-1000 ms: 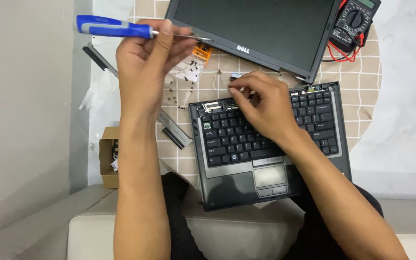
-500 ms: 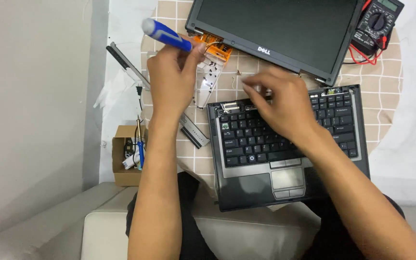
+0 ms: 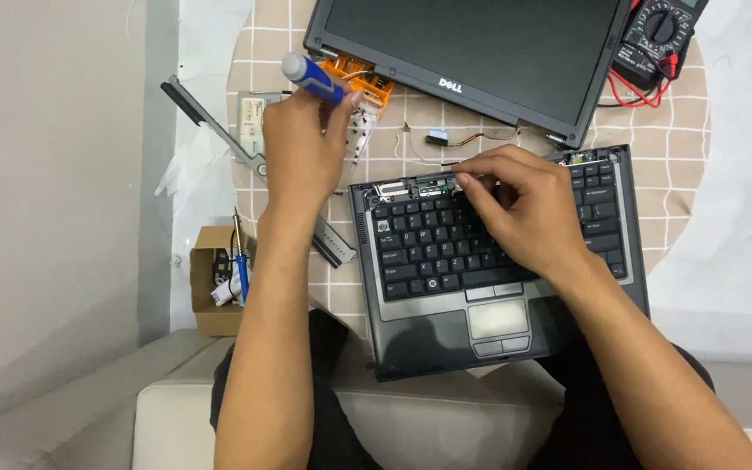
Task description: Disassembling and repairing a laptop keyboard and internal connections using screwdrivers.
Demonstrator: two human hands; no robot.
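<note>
A dark laptop base (image 3: 515,344) with its keyboard (image 3: 428,248) lies on the checked cloth (image 3: 672,157), apart from its detached screen (image 3: 472,43) further back. My right hand (image 3: 524,209) rests on the keyboard's upper edge, fingertips at the strip above the top key row. Over the cloth to the left, my left hand (image 3: 302,152) grips a blue-handled screwdriver (image 3: 313,78), handle up and tilted left. An orange part (image 3: 363,78) lies just past that hand.
A black multimeter (image 3: 659,35) with red leads sits at the back right. A grey metal strip (image 3: 219,130) lies at the left. A small cardboard box (image 3: 215,283) holds a blue tool. Loose cables (image 3: 454,139) lie between screen and base.
My left hand has swung the screwdriver from lying level to pointing down at the cloth. My right hand has stayed on the keyboard's top edge. The view has shifted.
</note>
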